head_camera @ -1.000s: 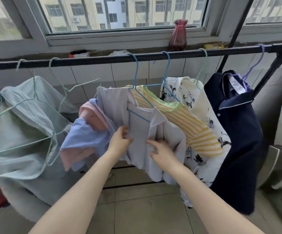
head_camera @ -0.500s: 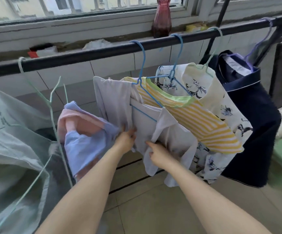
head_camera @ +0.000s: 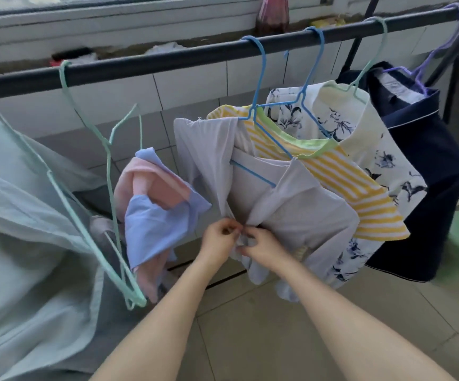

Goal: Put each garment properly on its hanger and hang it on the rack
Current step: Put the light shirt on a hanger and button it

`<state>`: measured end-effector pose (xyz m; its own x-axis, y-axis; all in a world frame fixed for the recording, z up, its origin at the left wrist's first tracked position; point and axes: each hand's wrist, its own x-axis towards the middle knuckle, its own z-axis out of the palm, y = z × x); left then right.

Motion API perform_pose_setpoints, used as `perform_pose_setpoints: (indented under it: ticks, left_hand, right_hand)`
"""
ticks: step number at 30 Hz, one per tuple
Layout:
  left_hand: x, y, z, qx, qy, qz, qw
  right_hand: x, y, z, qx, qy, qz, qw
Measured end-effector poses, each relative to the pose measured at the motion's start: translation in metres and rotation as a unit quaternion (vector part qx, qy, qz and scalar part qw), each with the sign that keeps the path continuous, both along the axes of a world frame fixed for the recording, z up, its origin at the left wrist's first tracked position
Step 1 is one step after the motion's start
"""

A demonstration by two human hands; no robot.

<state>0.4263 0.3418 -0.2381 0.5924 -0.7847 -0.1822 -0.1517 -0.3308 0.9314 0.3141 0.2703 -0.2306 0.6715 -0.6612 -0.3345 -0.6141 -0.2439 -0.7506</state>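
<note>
Shirt: pale shirt (head_camera: pixel 291 215) on blue hanger (head_camera: pixel 253 171), mid rack rail (head_camera: pixel 167 60)
Hands: left hand (head_camera: pixel 220 240), right hand (head_camera: pixel 261 247) pinching front edges together
Handling: probably light, limp; best held at placket

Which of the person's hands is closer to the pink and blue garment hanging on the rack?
Left. The left hand pinches the pale grey shirt just beside the pink and blue garment; the right hand grips the same shirt farther from it.
</note>
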Motion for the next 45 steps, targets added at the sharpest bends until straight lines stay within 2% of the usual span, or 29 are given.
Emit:
perform_pose_setpoints:
  ticks: [6,11,13,16,18,23,26,30,34,38,42,45]
  left_hand:
    - [-0.037,0.034,-0.006,-0.030,0.055,0.033,0.998]
    - [-0.078,0.059,-0.002,-0.062,0.081,0.103,0.989]
    - [-0.095,0.068,-0.005,-0.015,0.082,0.111,0.990]
    - [-0.116,0.072,-0.016,0.118,0.035,0.052,0.991]
    - [-0.126,0.075,-0.019,0.148,0.011,0.057,0.987]
    - [-0.143,0.079,-0.003,0.025,0.135,0.145,0.980]
    - [-0.145,0.078,0.014,-0.030,0.177,0.162,0.970]
    - [-0.146,0.071,0.031,-0.031,0.151,0.155,0.976]
    - [-0.148,0.069,0.038,-0.030,0.143,0.175,0.974]
    - [-0.151,0.066,0.051,-0.044,0.163,0.186,0.968]
    - [-0.153,0.064,0.059,-0.049,0.161,0.178,0.969]
    - [-0.155,0.060,0.064,-0.066,0.166,0.184,0.967]
  right_hand:
    - [-0.019,0.025,-0.009,-0.099,0.030,-0.012,0.995]
    - [-0.053,0.036,-0.004,-0.076,-0.055,-0.018,0.995]
    - [-0.063,0.038,-0.002,-0.031,-0.088,-0.035,0.995]
    - [-0.076,0.042,0.006,0.010,-0.118,-0.017,0.993]
    - [-0.085,0.043,0.010,0.049,-0.148,-0.007,0.988]
    - [-0.110,0.037,0.013,0.151,-0.242,-0.047,0.957]
    - [-0.124,0.037,0.011,0.153,-0.220,-0.058,0.962]
    - [-0.131,0.042,0.009,0.178,-0.196,0.023,0.964]
    - [-0.132,0.034,0.018,0.176,-0.201,0.022,0.963]
    - [-0.131,0.027,0.027,0.254,-0.195,-0.013,0.947]
    - [-0.130,0.024,0.030,0.244,-0.188,0.022,0.951]
    - [-0.129,0.027,0.031,0.277,-0.213,0.012,0.937]
